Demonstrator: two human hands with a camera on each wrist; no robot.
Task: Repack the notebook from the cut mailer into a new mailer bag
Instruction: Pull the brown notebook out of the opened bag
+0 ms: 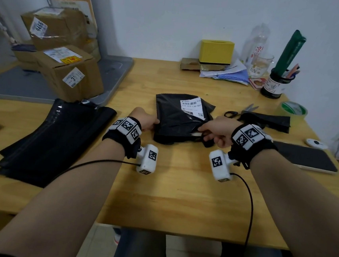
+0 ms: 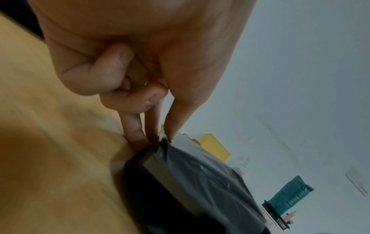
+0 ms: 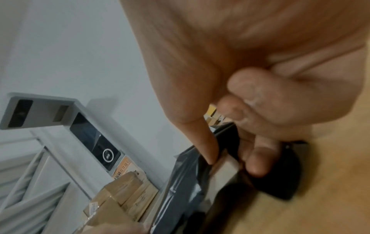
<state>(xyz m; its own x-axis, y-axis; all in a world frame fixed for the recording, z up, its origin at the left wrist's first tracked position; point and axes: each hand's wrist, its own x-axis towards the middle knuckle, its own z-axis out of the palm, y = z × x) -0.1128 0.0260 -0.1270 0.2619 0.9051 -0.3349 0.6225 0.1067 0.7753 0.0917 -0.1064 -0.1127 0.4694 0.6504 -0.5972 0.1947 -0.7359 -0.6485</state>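
I am pinching the near corners of the cut mailer (image 1: 181,119) with my left hand (image 1: 147,122) and my right hand (image 1: 216,131), thumbs pressing down over its open edge. The notebook (image 2: 160,164) is sitting inside, its page edge showing just below my fingertips. It is lying crosswise between both grips, so I judge it should be coming out toward me.

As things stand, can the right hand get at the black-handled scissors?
Probably not yet: the right hand pinches the black cut mailer. The black-handled scissors lie uncovered just beyond it on the wooden table.
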